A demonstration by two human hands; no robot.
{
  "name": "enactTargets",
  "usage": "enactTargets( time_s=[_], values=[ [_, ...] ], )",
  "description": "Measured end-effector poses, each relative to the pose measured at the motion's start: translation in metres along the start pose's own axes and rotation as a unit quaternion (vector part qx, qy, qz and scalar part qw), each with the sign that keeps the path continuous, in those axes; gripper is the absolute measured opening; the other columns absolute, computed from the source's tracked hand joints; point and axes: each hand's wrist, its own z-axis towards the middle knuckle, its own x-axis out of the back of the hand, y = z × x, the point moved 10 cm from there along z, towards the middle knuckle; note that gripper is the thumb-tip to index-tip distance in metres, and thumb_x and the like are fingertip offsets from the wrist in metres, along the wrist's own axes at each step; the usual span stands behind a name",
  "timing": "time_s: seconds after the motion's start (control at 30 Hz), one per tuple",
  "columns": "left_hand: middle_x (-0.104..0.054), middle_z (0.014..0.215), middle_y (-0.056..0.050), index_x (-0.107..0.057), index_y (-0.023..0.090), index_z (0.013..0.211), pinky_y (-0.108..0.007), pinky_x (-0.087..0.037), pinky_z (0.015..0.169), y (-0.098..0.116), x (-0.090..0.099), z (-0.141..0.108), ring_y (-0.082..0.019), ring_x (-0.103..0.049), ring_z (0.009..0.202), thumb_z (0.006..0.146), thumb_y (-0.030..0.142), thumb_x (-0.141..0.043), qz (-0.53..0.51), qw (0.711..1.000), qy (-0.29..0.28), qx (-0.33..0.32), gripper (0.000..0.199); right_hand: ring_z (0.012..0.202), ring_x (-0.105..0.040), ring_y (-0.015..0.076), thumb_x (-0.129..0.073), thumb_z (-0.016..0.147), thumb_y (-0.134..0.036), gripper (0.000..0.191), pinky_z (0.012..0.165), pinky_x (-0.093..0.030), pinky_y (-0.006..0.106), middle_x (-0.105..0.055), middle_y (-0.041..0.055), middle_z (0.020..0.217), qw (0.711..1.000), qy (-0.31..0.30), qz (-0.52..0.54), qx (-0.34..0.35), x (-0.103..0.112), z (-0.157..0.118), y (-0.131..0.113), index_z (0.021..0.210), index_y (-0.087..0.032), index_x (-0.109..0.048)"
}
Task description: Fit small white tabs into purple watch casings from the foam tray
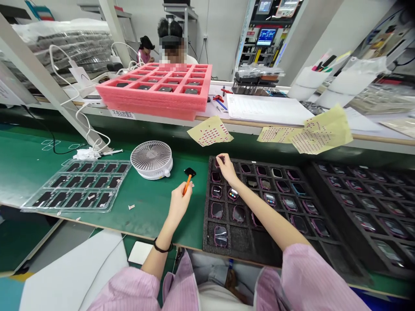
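My left hand (180,199) is closed around a slim orange pen-like tool (187,185); its exact kind does not show. Just beyond its tip a small flat black part (190,172) lies on the green mat. My right hand (227,169) reaches over a black foam tray (238,237), thumb and fingertips pinched at a square-faced watch (218,160) in the far left compartment. My fingers partly cover that watch. Similar watches sit in many of the other compartments, one with a lit screen (232,194), and my right forearm hides some of them.
A white fan (151,160) stands left of my hands, beside a clear plastic tray (112,203) of black parts. A second foam tray (327,207) of watches lies at right. Pink foam trays (152,101) rest on the shelf. Yellow marked sheets (210,131) hang from its edge. Two people sit beyond.
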Motion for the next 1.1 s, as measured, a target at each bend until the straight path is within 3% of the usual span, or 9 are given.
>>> enactTargets(
  time_s=[0.17,0.3,0.47,0.6,0.73,0.83,0.97,1.03,1.1],
  values=[
    [-0.054,0.057,-0.001,-0.048,0.019,0.061,-0.023,-0.029,0.056,-0.019,-0.007,-0.006,-0.014,-0.050,0.054,0.090,0.036,-0.044,0.200,0.977,-0.074,0.023,0.034,0.085,-0.053,0.0237,-0.056,0.079,-0.028,0.008,0.083,-0.038,0.039,-0.059,0.0041,0.081,0.978,0.042,-0.201,0.045,0.015,0.027,0.011,0.083,-0.022,-0.054],
    [-0.062,0.066,-0.004,-0.051,0.019,0.066,-0.023,-0.029,0.057,-0.030,-0.013,-0.009,-0.017,-0.059,0.063,0.093,0.032,-0.043,0.268,0.957,-0.099,0.055,0.031,0.095,-0.053,0.0262,-0.052,0.083,-0.028,0.017,0.087,-0.037,0.040,-0.062,0.0076,0.088,0.948,0.053,-0.306,0.068,0.034,0.022,0.011,0.096,-0.019,-0.058],
    [-0.066,0.073,-0.006,-0.055,0.019,0.075,-0.023,-0.027,0.055,-0.036,-0.014,-0.011,-0.021,-0.064,0.072,0.094,0.035,-0.042,0.325,0.936,-0.113,0.072,0.029,0.105,-0.048,0.0355,-0.053,0.084,-0.031,0.018,0.087,-0.035,0.047,-0.058,0.0191,0.100,0.906,0.103,-0.410,0.019,0.086,0.016,0.021,0.089,-0.014,-0.057],
    [-0.068,0.078,-0.007,-0.056,0.018,0.082,-0.024,-0.028,0.055,-0.038,-0.014,-0.012,-0.023,-0.065,0.075,0.095,0.034,-0.041,0.345,0.929,-0.118,0.071,0.026,0.105,-0.050,0.0395,-0.060,0.080,-0.033,0.021,0.085,-0.036,0.050,-0.057,0.0237,0.096,0.896,0.108,-0.431,-0.014,0.096,0.019,0.033,0.073,-0.014,-0.054],
    [-0.070,0.087,-0.008,-0.053,0.018,0.096,-0.024,-0.033,0.058,-0.034,-0.005,-0.012,-0.024,-0.066,0.079,0.094,0.040,-0.044,0.316,0.943,-0.079,0.071,0.024,0.092,-0.058,0.0331,-0.065,0.075,-0.037,0.025,0.077,-0.043,0.043,-0.062,0.0150,0.083,0.918,0.092,-0.386,-0.009,0.091,0.024,0.035,0.073,-0.018,-0.048],
    [-0.070,0.091,-0.007,-0.052,0.019,0.097,-0.025,-0.037,0.061,-0.026,-0.004,-0.013,-0.023,-0.066,0.080,0.095,0.037,-0.041,0.270,0.959,-0.068,0.047,0.021,0.073,-0.062,0.0233,-0.056,0.080,-0.040,0.024,0.070,-0.046,0.036,-0.063,0.0040,0.071,0.940,0.081,-0.333,0.014,0.081,0.020,0.028,0.088,-0.020,-0.046],
    [-0.068,0.083,-0.005,-0.054,0.020,0.090,-0.025,-0.036,0.061,-0.017,-0.007,-0.016,-0.022,-0.064,0.075,0.093,0.036,-0.042,0.236,0.969,-0.074,0.021,0.020,0.064,-0.064,0.0172,-0.056,0.077,-0.047,0.037,0.066,-0.049,0.032,-0.064,-0.0035,0.069,0.999,0.031,-0.030,0.023,0.047,0.019,0.028,0.102,-0.024,-0.041],
    [-0.066,0.080,-0.004,-0.054,0.020,0.087,-0.024,-0.035,0.061,-0.012,-0.008,-0.017,-0.020,-0.062,0.071,0.094,0.034,-0.039,0.209,0.975,-0.079,0.008,0.021,0.060,-0.064,0.0161,-0.063,0.070,-0.048,0.042,0.062,-0.050,0.031,-0.063,-0.0055,0.065,0.998,0.016,0.060,0.009,0.032,0.022,0.029,0.098,-0.025,-0.043],
    [-0.062,0.074,-0.002,-0.055,0.020,0.087,-0.024,-0.034,0.060,-0.008,-0.009,-0.019,-0.017,-0.057,0.064,0.094,0.031,-0.035,0.167,0.982,-0.086,0.000,0.024,0.054,-0.061,0.0142,-0.066,0.066,-0.048,0.041,0.055,-0.048,0.027,-0.060,-0.0073,0.061,0.997,0.023,0.071,-0.002,0.026,0.025,0.027,0.092,-0.025,-0.044]
  ],
)
